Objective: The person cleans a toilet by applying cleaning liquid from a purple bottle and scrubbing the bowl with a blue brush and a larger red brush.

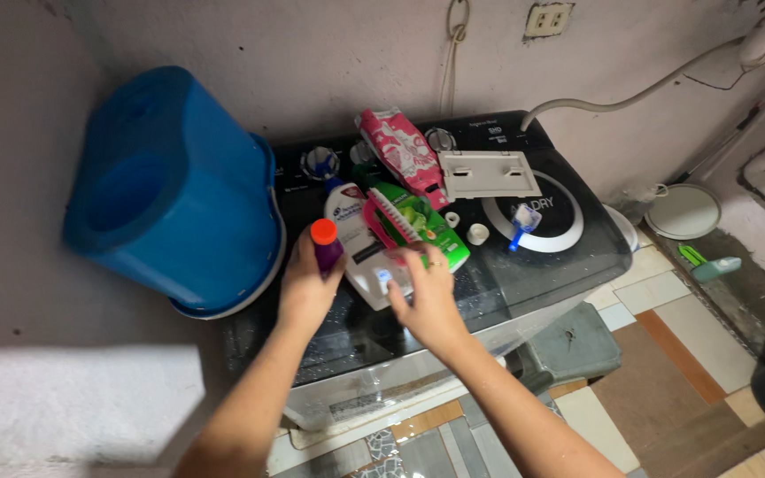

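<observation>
A purple bottle (327,245) with an orange cap is gripped by the left hand (305,288); at its 3 o'clock, the open right hand (427,296) is laid on a white shampoo bottle (360,243).

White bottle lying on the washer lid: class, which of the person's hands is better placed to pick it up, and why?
Probably the right hand: it is open and already rests on the white bottle. The left hand is busy, closed around a small purple bottle with an orange cap.

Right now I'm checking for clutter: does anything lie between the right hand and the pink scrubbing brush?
Nothing visible does. The right hand has its fingertips at the near edge of the pink scrubbing brush, which lies on a green pouch.
</observation>
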